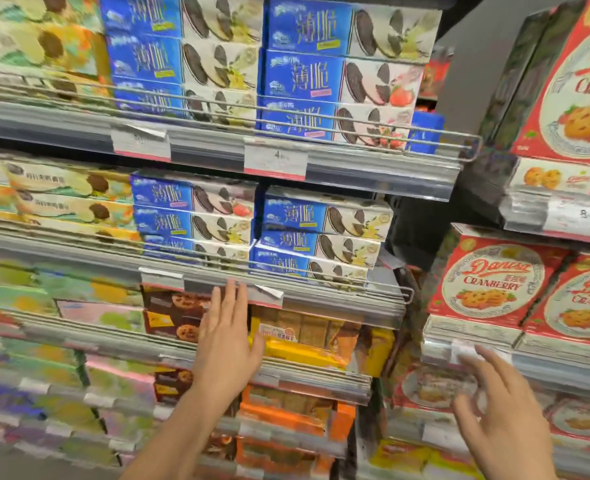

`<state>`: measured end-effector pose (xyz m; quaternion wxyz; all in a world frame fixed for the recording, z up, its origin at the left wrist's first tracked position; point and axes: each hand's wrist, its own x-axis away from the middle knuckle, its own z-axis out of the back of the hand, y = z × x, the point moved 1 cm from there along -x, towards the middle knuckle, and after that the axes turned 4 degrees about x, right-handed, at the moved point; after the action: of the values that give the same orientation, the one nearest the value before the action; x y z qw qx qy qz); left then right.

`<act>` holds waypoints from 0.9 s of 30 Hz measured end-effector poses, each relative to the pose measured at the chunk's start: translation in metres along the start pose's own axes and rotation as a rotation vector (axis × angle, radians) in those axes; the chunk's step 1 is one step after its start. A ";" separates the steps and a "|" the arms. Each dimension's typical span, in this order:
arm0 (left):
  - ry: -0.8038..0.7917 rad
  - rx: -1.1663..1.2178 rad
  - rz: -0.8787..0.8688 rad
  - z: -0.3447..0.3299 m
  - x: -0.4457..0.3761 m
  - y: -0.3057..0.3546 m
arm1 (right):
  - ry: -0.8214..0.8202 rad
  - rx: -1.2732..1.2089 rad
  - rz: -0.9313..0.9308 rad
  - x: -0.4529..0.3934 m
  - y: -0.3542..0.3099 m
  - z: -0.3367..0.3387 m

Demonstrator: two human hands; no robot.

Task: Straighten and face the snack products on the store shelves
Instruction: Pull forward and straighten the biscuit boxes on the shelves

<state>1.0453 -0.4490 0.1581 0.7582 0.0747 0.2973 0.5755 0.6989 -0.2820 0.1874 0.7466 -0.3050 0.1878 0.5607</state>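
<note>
My left hand (226,336) is raised flat with straight fingers in front of a shelf, its fingertips near the shelf's front rail (286,299), between brown cookie boxes (172,313) and a yellow wafer pack (304,344). It holds nothing. My right hand (494,410) hangs at the lower right with fingers spread, in front of red Danisa cranberry cookie boxes (487,282), also holding nothing. Blue sandwich-cookie boxes (317,233) are stacked on the shelf above my left hand, the right stack a little askew.
More blue cookie boxes (338,74) fill the top shelf behind a wire rail (470,147). Price tags (275,161) hang on the shelf edges. Orange packs (286,417) sit on lower shelves. A second shelving unit (563,216) with red boxes stands at the right.
</note>
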 end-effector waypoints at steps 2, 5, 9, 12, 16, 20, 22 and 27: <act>-0.053 -0.024 -0.005 -0.010 -0.001 -0.007 | 0.072 -0.109 0.113 -0.013 -0.029 0.006; -0.069 -0.045 -0.026 -0.017 0.001 -0.017 | 0.114 -0.243 0.204 -0.039 -0.062 0.006; -0.088 -0.083 -0.052 -0.015 0.002 -0.025 | 0.108 -0.420 0.197 -0.068 -0.096 -0.014; -0.134 -0.190 -0.029 -0.013 -0.004 -0.024 | 0.022 -0.529 0.041 -0.092 -0.114 -0.034; -0.163 -0.249 -0.005 -0.009 -0.005 -0.020 | -0.068 -0.629 -0.106 -0.123 -0.124 -0.044; -0.110 -0.279 -0.059 -0.001 -0.005 -0.023 | -0.128 -0.698 -0.168 -0.151 -0.124 -0.050; 0.001 -0.231 -0.090 0.009 -0.007 -0.028 | -0.159 -0.804 -0.202 -0.160 -0.125 -0.052; 0.164 -0.064 -0.105 0.025 -0.018 -0.052 | -0.124 -0.891 -0.245 -0.164 -0.125 -0.061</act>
<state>1.0990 -0.4761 0.1616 0.7624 -0.0126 0.3436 0.5483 0.7718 -0.4643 0.2747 0.6132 -0.5820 -0.1539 0.5114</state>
